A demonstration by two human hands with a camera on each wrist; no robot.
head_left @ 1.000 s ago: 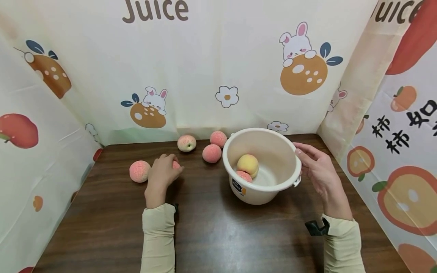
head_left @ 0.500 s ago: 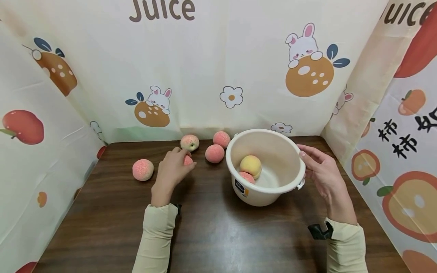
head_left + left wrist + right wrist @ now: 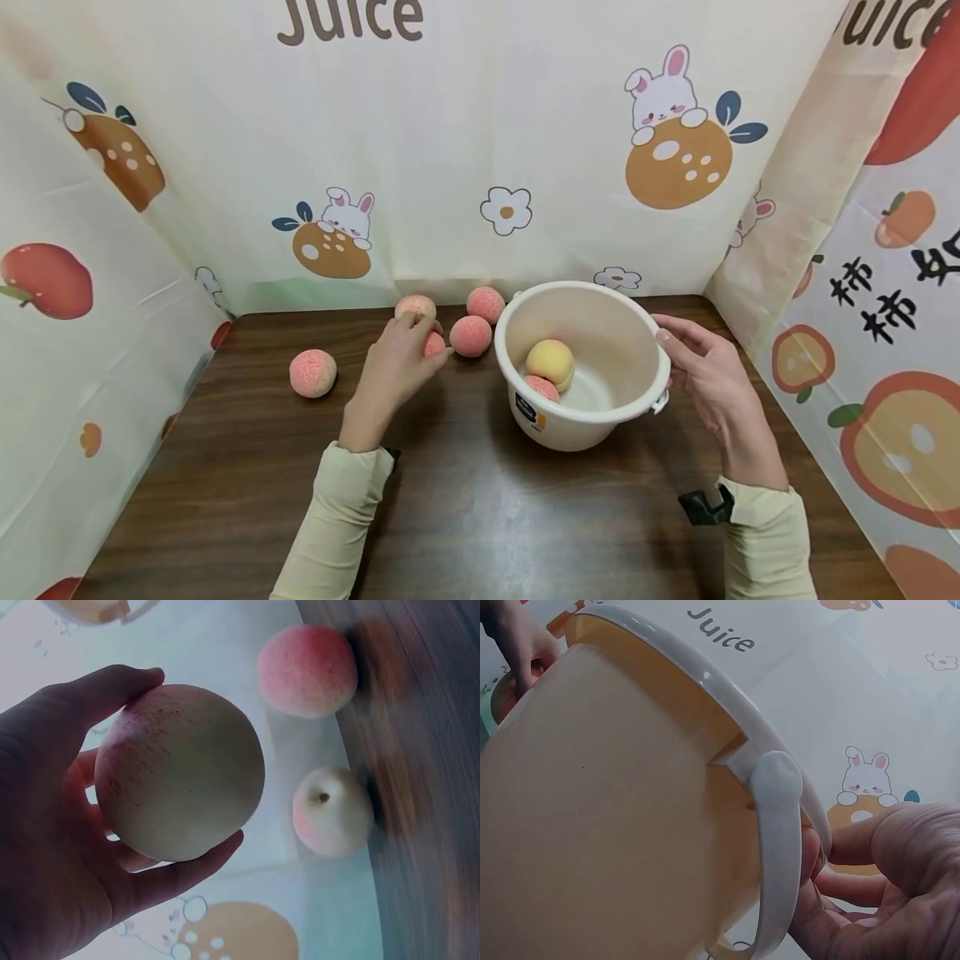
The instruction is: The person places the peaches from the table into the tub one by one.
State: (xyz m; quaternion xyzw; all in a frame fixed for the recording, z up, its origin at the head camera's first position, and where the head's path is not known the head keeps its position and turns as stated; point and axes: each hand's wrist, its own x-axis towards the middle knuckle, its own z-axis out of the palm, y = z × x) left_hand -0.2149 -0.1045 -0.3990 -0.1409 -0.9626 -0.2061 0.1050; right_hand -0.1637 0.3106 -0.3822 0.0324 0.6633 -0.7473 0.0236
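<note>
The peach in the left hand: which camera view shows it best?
The left wrist view: the peach looms large, its pale, red-streaked surface mostly uncovered in the left hand. The head view shows only a pink patch beside the hand; the right wrist view, a glimpse partly hidden by the bucket.

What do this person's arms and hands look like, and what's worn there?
The left hand and right hand are bare, without gloves. Plain pale beige sleeves cover the forearms, ending near the wrists. An angular black fitting juts out at the right wrist; a small black piece shows at the left. No cables or markings show on either arm.
</note>
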